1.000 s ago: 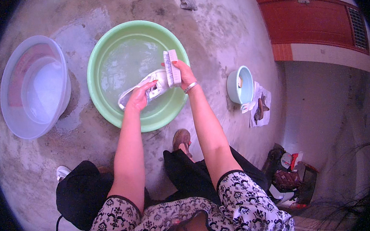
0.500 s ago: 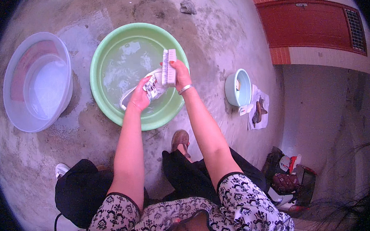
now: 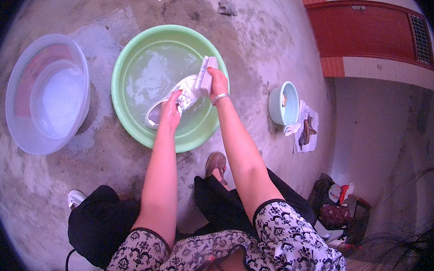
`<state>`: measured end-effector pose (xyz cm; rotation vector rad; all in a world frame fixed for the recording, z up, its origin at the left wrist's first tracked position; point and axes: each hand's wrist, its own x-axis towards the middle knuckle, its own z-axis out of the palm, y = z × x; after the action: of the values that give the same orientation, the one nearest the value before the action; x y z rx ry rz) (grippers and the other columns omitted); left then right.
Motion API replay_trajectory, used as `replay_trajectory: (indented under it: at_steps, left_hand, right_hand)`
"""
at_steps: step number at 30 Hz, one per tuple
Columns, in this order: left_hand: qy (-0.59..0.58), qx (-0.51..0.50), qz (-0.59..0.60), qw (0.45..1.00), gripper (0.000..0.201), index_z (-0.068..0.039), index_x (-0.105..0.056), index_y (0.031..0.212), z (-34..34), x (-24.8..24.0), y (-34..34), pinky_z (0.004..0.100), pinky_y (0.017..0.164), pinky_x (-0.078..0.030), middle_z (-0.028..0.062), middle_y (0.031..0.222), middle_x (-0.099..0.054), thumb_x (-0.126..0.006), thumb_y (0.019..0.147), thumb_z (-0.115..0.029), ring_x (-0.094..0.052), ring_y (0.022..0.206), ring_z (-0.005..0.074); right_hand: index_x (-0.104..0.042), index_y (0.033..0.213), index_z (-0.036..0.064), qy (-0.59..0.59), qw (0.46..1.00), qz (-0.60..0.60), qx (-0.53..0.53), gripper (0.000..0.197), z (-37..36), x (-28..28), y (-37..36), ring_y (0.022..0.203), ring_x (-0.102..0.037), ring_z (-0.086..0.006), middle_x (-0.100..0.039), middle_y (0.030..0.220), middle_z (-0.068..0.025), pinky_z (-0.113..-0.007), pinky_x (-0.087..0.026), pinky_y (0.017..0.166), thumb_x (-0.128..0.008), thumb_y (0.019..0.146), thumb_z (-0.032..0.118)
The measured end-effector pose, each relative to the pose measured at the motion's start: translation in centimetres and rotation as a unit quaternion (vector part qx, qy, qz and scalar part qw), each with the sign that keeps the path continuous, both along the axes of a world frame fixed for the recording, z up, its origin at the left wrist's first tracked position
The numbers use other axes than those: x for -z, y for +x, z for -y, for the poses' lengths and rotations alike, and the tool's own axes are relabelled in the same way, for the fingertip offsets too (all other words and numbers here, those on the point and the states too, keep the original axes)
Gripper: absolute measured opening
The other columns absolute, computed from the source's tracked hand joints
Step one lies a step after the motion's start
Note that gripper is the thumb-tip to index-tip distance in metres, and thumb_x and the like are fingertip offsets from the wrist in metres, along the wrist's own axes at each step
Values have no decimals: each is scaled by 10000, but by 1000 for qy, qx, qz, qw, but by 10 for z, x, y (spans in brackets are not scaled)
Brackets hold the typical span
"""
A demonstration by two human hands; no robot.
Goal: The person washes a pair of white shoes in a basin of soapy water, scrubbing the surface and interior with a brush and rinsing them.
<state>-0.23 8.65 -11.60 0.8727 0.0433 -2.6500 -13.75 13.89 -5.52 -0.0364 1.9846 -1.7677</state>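
Over the large green basin (image 3: 125, 116) of cloudy water, my left hand (image 3: 171, 111) is closed on a white lace-up sneaker (image 3: 187, 89). The shoe lies slantwise, its opening toward the lower left and its toe toward the upper right. My right hand (image 3: 218, 83) grips a pale scrub brush (image 3: 207, 71) with its bristles facing left. Those bristles are at the toe end of the sneaker; whether they touch it I cannot tell for sure. A silver bangle is on my right wrist.
A translucent white basin (image 3: 18, 116) stands left of the green one. To the right are a small light-blue bucket (image 3: 277, 106) and a white sheet (image 3: 314, 141) with a brown item on it. A grey cloth (image 3: 226, 6) lies on the far concrete floor. Bags (image 3: 334, 213) sit lower right.
The sneaker has turned to show more of its top and laces. The brush has tilted from upright to a slant. Both hands still hold the same things.
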Motion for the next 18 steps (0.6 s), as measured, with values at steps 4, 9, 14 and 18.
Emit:
replay_trajectory:
  at_steps: [4, 9, 14, 18]
  left_hand:
    - [-15, -45, 60, 997, 256, 84, -538, 900, 6, 11, -7, 263, 701, -455, 128, 873, -575, -602, 667, -2, -564, 792, 199]
    - [101, -36, -61, 992, 317, 23, -444, 1088, 20, 27, -6, 279, 754, -442, 103, 976, -553, -435, 822, -148, -544, 841, 189]
    - [91, -4, 48, 995, 303, -1, -460, 1054, 13, 26, -5, 301, 779, -426, 87, 969, -544, -425, 849, -220, -532, 876, 185]
    - [86, 32, 34, 995, 310, -7, -454, 1070, 3, 21, -14, 277, 779, -423, 74, 1010, -531, -460, 837, -211, -521, 897, 154]
  right_hand:
    - [-377, 1116, -33, 378, 813, -420, -142, 614, -2, 7, 7, 831, -496, -285, -494, 913, -157, -345, -395, 783, -630, 639, 258]
    - [-165, 1289, 66, 386, 828, -355, -198, 835, 12, 26, 47, 884, -449, -381, -425, 955, -259, -404, -365, 812, -617, 634, 319]
    - [-127, 1316, 129, 437, 759, -326, -357, 773, 17, 1, 79, 858, -448, -402, -406, 938, -262, -412, -376, 774, -555, 704, 327]
    - [-152, 1314, 194, 529, 755, -307, -234, 726, 27, 16, 10, 854, -452, -407, -401, 960, -263, -419, -390, 744, -507, 718, 407]
